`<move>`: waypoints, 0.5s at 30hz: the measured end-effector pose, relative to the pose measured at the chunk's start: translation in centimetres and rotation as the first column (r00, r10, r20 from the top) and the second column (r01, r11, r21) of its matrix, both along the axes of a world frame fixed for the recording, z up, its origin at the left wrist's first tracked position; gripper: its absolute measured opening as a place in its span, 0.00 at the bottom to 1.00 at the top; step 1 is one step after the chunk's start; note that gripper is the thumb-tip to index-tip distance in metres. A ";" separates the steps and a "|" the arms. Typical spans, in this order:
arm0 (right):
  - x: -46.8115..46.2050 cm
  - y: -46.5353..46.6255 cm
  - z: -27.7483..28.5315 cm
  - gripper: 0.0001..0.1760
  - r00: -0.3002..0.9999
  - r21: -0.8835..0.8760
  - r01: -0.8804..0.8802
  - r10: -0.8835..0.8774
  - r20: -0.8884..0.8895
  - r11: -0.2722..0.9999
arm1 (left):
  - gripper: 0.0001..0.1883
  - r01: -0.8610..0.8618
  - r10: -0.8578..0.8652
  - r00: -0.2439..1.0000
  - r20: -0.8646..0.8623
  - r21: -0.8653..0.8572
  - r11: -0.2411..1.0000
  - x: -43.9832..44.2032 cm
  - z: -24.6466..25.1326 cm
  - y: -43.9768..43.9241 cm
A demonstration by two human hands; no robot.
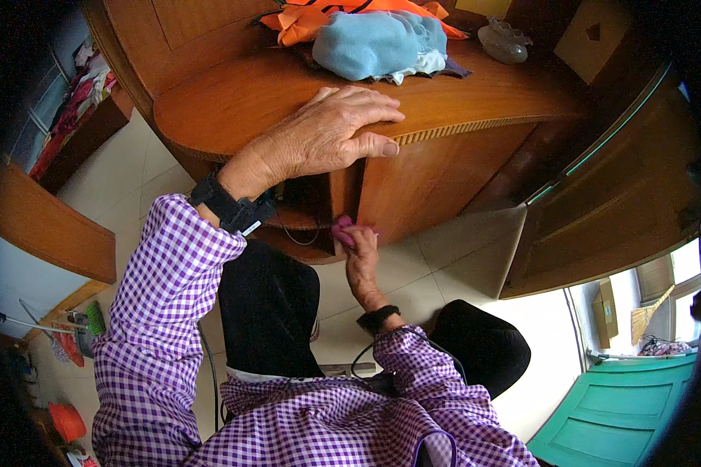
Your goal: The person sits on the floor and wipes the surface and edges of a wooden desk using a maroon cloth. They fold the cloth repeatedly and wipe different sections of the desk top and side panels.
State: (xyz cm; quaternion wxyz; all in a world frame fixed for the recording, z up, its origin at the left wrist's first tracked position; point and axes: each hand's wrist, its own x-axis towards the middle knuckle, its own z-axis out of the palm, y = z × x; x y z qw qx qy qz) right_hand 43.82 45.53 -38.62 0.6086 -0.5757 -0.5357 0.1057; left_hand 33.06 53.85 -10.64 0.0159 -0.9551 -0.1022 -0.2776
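Note:
My left hand (pixel 333 131) rests palm down on the front edge of a brown wooden cabinet top (pixel 228 99), its thumb over the ribbed trim and nothing visible in it. Lower down, my right hand (pixel 362 265) grips a magenta cloth (pixel 343 231) against the bottom of an upright post beside the cabinet's smooth front panel (pixel 426 181). Left of that post is an open compartment with shelves (pixel 298 218), and a thin cord hangs there. My fingers hide part of the cloth. Both wrists wear black bands.
A folded light-blue cloth (pixel 368 46) and orange fabric (pixel 298 26) lie on the cabinet top, with a glass bowl (pixel 504 42) to their right. A large wooden door (pixel 607 192) stands at right. A green panelled door (pixel 619 403) and straw broom (pixel 648 315) are lower right.

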 end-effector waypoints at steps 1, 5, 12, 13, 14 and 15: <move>0.6 -0.4 -1.6 0.18 0.940 -0.137 -0.068 0.018 -0.340 0.988 | 0.33 0.014 -0.015 1.000 0.015 0.012 1.000 0.0 0.0 0.1; 3.6 -1.2 -3.1 0.16 0.610 0.051 -0.014 0.049 -0.791 0.999 | 0.32 0.012 -0.013 0.999 0.039 0.029 1.000 -0.3 -0.6 0.3; 15.1 -1.4 14.1 0.23 0.881 0.450 0.137 0.100 -0.463 0.882 | 0.32 -0.001 -0.003 0.998 0.057 0.069 0.998 -0.3 -0.7 0.3; 16.8 -1.5 16.4 0.19 0.893 0.470 0.124 0.108 -0.438 0.874 | 0.32 -0.017 0.015 0.999 0.045 0.061 0.998 -0.3 -0.8 0.2; 18.0 -0.8 18.2 0.17 0.881 0.471 0.183 0.069 -0.468 0.863 | 0.32 -0.011 0.007 0.998 0.060 0.065 0.998 -0.3 -0.8 0.2; 18.9 0.1 19.0 0.16 0.891 0.494 0.213 0.040 -0.453 0.843 | 0.32 -0.018 0.015 0.998 0.062 0.061 0.998 -0.3 -0.8 0.2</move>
